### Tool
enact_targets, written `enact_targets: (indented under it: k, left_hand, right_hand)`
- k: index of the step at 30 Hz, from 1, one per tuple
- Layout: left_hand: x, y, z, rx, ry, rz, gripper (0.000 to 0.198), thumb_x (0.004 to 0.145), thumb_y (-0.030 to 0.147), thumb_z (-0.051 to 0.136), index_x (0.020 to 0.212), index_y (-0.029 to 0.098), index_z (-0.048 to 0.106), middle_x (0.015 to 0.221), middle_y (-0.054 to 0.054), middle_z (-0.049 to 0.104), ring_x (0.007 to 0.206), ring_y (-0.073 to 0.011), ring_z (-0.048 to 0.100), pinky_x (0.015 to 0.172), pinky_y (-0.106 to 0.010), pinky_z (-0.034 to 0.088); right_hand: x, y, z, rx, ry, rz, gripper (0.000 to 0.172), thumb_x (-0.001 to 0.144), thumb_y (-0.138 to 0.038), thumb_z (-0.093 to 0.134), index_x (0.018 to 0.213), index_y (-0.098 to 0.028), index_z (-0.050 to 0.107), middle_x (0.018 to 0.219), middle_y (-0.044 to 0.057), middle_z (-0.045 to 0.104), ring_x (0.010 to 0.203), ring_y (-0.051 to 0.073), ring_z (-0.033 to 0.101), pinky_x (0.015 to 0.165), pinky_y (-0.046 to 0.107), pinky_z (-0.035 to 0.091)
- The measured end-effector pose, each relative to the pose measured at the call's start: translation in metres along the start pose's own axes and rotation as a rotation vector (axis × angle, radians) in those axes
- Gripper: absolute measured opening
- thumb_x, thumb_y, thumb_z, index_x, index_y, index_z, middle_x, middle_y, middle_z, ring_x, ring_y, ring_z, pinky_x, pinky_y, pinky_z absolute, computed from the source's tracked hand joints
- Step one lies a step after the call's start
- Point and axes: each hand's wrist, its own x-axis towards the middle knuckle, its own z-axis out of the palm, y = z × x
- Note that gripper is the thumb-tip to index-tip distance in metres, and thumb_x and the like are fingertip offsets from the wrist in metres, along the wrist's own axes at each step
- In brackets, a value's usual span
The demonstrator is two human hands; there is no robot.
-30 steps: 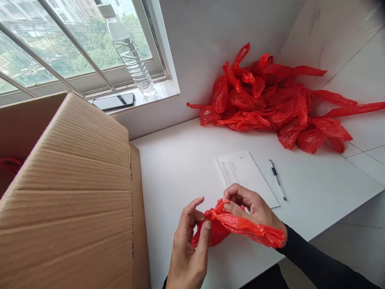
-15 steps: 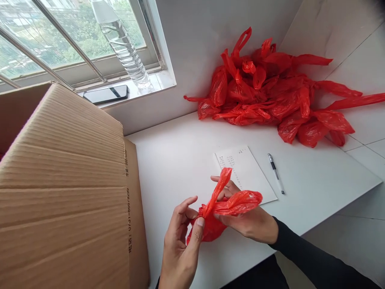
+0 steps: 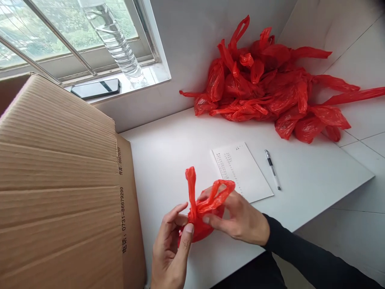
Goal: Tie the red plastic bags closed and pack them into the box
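Red plastic bag (image 3: 200, 218) pinched at its neck, left hand (image 3: 170, 251) palm-up, right hand (image 3: 240, 218) gripping handles.

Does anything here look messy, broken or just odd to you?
Nothing looks spilled or broken. The pile of red bags sprawls loosely against the wall, loose ends trailing right. The water bottle stands on the window ledge beside a phone. Paper and pen lie flat. Both hands pinch one small red bag.
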Motion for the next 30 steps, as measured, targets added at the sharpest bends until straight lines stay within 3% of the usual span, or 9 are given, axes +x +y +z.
enact_targets:
  k: [4, 10, 14, 16, 18, 20, 23, 26, 30]
  left_hand:
    - [-0.002, -0.004, 0.000, 0.027, 0.033, 0.038, 0.034, 0.089, 0.040, 0.068, 0.121, 0.027, 0.066, 0.085, -0.001, 0.066, 0.077, -0.0162, 0.067, 0.071, -0.024, 0.057]
    - [0.002, -0.013, -0.021, 0.071, 0.176, 0.002, 0.042, 0.089, 0.043, 0.067, 0.127, 0.027, 0.060, 0.082, 0.001, 0.065, 0.074, -0.0146, 0.066, 0.071, -0.022, 0.055]
    - [0.000, -0.011, -0.011, 0.294, 0.079, 0.113, 0.039, 0.088, 0.041, 0.069, 0.124, 0.029, 0.064, 0.102, -0.003, 0.067, 0.094, -0.0197, 0.065, 0.081, -0.028, 0.052]
    - [0.000, -0.008, -0.003, 0.351, 0.049, 0.196, 0.028, 0.087, 0.037, 0.071, 0.114, 0.029, 0.068, 0.094, -0.001, 0.066, 0.084, -0.0172, 0.063, 0.074, -0.026, 0.049]
    - [0.000, -0.006, 0.003, 0.342, 0.046, 0.229, 0.013, 0.090, 0.033, 0.068, 0.102, 0.027, 0.070, 0.082, 0.001, 0.062, 0.071, -0.0142, 0.057, 0.065, -0.025, 0.045]
    - [-0.001, -0.004, 0.004, 0.295, 0.119, 0.193, 0.009, 0.092, 0.033, 0.065, 0.095, 0.026, 0.069, 0.081, 0.002, 0.062, 0.071, -0.0138, 0.056, 0.068, -0.025, 0.045]
    - [-0.002, -0.003, 0.000, 0.182, 0.334, 0.074, 0.016, 0.091, 0.040, 0.067, 0.094, 0.024, 0.068, 0.090, 0.000, 0.067, 0.083, -0.0154, 0.061, 0.077, -0.025, 0.048]
    - [-0.004, -0.001, -0.001, 0.087, 0.500, 0.037, 0.025, 0.087, 0.046, 0.069, 0.096, 0.023, 0.067, 0.091, 0.000, 0.069, 0.083, -0.0155, 0.064, 0.073, -0.022, 0.051]
    - [-0.007, 0.002, 0.002, 0.021, 0.522, 0.065, 0.029, 0.084, 0.046, 0.072, 0.099, 0.023, 0.063, 0.091, -0.001, 0.068, 0.082, -0.0158, 0.064, 0.071, -0.021, 0.053]
  right_hand:
    - [0.001, 0.002, 0.009, -0.009, 0.029, 0.002, 0.011, 0.096, -0.025, 0.057, 0.093, -0.025, 0.067, 0.089, 0.003, 0.067, 0.086, 0.021, 0.059, 0.079, 0.038, 0.049]
    - [-0.011, 0.014, -0.029, -0.106, 0.287, 0.148, 0.010, 0.097, -0.027, 0.054, 0.091, -0.025, 0.062, 0.085, 0.003, 0.061, 0.084, 0.021, 0.056, 0.080, 0.038, 0.046]
    - [-0.014, 0.006, -0.029, -0.034, 0.165, 0.174, 0.011, 0.091, -0.030, 0.061, 0.101, -0.026, 0.059, 0.098, 0.003, 0.063, 0.094, 0.022, 0.057, 0.087, 0.039, 0.046]
    - [-0.013, 0.001, -0.022, -0.017, 0.081, 0.189, 0.028, 0.087, -0.036, 0.069, 0.111, -0.028, 0.060, 0.101, 0.002, 0.064, 0.090, 0.022, 0.057, 0.084, 0.038, 0.047]
    - [-0.011, -0.001, -0.016, -0.024, 0.036, 0.188, 0.025, 0.089, -0.039, 0.069, 0.111, -0.028, 0.063, 0.101, 0.002, 0.067, 0.088, 0.021, 0.058, 0.084, 0.039, 0.046]
    - [-0.011, 0.001, -0.014, -0.013, 0.076, 0.197, 0.014, 0.097, -0.039, 0.060, 0.101, -0.027, 0.064, 0.095, 0.002, 0.067, 0.087, 0.020, 0.059, 0.083, 0.038, 0.046]
    - [-0.017, 0.006, -0.019, 0.087, 0.262, 0.249, 0.019, 0.102, -0.041, 0.051, 0.096, -0.025, 0.059, 0.082, -0.001, 0.059, 0.076, 0.016, 0.056, 0.074, 0.033, 0.045]
    - [-0.027, 0.011, -0.024, 0.210, 0.408, 0.280, 0.022, 0.103, -0.045, 0.048, 0.099, -0.025, 0.053, 0.078, -0.002, 0.050, 0.068, 0.014, 0.049, 0.065, 0.029, 0.042]
    - [-0.036, 0.011, -0.026, 0.258, 0.455, 0.281, 0.019, 0.103, -0.045, 0.049, 0.100, -0.026, 0.047, 0.073, -0.005, 0.043, 0.062, 0.012, 0.041, 0.059, 0.027, 0.038]
